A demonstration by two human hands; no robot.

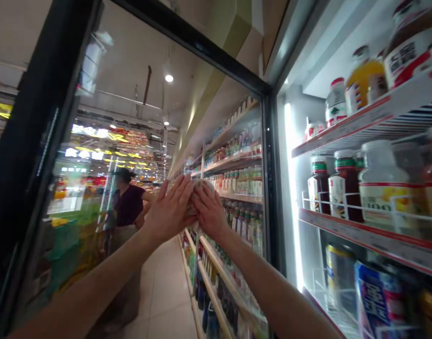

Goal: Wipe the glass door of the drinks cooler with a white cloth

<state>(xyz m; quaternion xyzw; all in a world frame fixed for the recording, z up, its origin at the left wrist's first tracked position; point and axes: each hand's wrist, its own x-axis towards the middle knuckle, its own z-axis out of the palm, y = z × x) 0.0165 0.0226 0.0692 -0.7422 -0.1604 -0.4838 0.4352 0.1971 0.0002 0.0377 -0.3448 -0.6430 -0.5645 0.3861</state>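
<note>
Both my arms reach forward to the open glass door (138,117) of a drinks fridge. My left hand (170,209) lies flat against the glass with its fingers stretched out and holds nothing. Its fingertips touch a pale crumpled cloth (199,187). My right hand (209,211) presses that cloth against the glass, with its fingers curled over it. Most of the cloth is hidden under the two hands.
The black door frame (28,141) stands at the left. Fridge shelves (360,230) with juice bottles (385,188) and cans (339,268) are at the right. Through the glass I see a shop aisle, bottle shelves (237,188) and a person in a dark top (127,207).
</note>
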